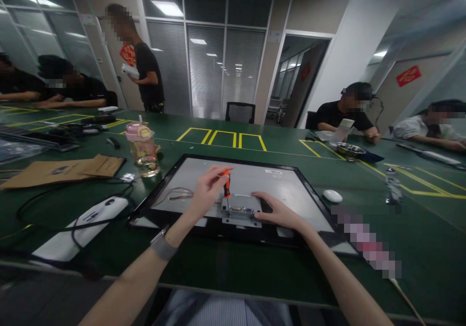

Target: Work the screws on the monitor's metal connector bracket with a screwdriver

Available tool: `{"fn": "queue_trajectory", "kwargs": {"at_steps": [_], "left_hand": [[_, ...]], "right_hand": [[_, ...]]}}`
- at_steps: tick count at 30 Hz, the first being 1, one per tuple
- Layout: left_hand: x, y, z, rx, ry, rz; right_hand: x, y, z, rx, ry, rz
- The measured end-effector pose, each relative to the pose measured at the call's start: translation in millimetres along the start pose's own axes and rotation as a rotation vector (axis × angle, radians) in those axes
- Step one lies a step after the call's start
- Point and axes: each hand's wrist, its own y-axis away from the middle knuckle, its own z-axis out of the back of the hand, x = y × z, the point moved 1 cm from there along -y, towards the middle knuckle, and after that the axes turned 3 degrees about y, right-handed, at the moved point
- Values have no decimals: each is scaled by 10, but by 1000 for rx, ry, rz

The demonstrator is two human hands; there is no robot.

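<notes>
A flat monitor panel [291, 185] lies back-up on the green table, its black frame around a grey metal back. Near its front edge sits a small metal connector bracket [241, 213]. My left hand [207, 187] is closed round an orange-handled screwdriver [227, 184], held upright with its tip down on the bracket. My right hand [274, 212] lies flat beside the bracket's right end, fingers stretched and touching it. Thin coloured wires [174, 194] run across the panel's left part.
A pink-lidded clear bottle [142, 150] stands behind the panel's left corner. Brown cardboard [65, 168], black cables [73, 190] and a white device [91, 217] lie at left. A white mouse [332, 196] rests at right. Several people sit or stand around the table's far sides.
</notes>
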Motion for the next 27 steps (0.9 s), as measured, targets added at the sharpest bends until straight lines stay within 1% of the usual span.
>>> {"fn": "queue_trajectory", "kwargs": {"at_steps": [2, 4, 7, 11, 13, 18, 24, 27], "left_hand": [[-14, 12, -10, 5, 2, -6], [-26, 24, -18, 25, 53, 3], [-20, 35, -23, 41, 99, 38], [5, 41, -21, -23, 15, -15], [1, 45, -25, -29, -3, -35], [-20, 51, -36, -43, 3, -24], [52, 31, -39, -142, 18, -27], [61, 25, -43, -170, 0, -41]], "right_hand": [[3, 1, -1, 14, -2, -17], [-1, 1, -2, 8, -8, -22], [-17, -1, -10, 24, 5, -41], [-13, 1, -7, 30, 15, -49], [0, 5, 1, 40, 14, -61], [14, 12, 21, 30, -3, -37], [20, 15, 24, 7, -24, -27], [25, 18, 13, -34, -45, -37]]}}
